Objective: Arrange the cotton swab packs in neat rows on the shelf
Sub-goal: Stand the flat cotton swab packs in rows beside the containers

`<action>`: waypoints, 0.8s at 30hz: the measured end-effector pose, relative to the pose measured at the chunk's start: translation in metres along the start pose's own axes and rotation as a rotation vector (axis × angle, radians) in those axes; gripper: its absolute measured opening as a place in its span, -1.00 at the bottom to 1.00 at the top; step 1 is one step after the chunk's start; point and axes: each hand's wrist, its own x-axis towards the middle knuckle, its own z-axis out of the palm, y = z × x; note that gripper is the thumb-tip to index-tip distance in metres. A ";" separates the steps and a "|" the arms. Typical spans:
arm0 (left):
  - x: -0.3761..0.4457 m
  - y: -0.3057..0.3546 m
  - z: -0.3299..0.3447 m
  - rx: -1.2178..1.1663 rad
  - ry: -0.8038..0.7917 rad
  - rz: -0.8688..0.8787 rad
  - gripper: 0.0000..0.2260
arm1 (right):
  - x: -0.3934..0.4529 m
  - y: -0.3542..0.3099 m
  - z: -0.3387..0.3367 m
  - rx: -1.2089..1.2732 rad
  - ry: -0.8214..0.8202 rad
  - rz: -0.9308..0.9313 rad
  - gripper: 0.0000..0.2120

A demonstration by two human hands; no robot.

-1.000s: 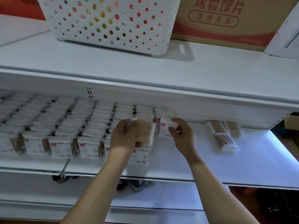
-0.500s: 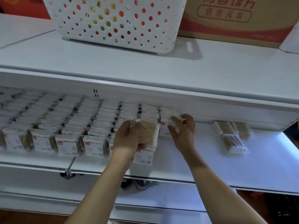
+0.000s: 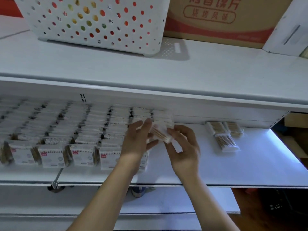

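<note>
Both hands have met mid-frame: left hand (image 3: pixel 136 144) and right hand (image 3: pixel 183 147) pinch one light, crinkly swab pack (image 3: pixel 160 134) by its edges.

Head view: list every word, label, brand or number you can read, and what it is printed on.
Carton, top line: cut off by the frame's edge, it seems to read "烤香馍片".
Carton, framed line below: blurred, perhaps "烧烤风味".
Carton, red band at the bottom right: small pale print, too blurred to read.
Front-row swab packs: a small red logo on each label; the print is too small to read.
Basket: no text.
</note>
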 end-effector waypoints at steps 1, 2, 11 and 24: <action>-0.001 -0.001 0.002 0.033 -0.015 0.002 -0.68 | -0.005 0.001 0.000 -0.024 0.022 -0.068 -0.73; -0.001 -0.001 0.003 0.072 -0.015 0.023 -0.76 | -0.009 -0.001 -0.001 -0.028 0.018 -0.097 -0.73; 0.001 -0.008 0.003 0.271 -0.055 0.102 -0.81 | 0.012 -0.005 -0.024 0.192 -0.210 0.295 -0.62; 0.020 -0.005 -0.031 1.511 -0.201 0.499 -0.48 | 0.018 0.057 -0.012 0.030 -0.337 0.339 -0.57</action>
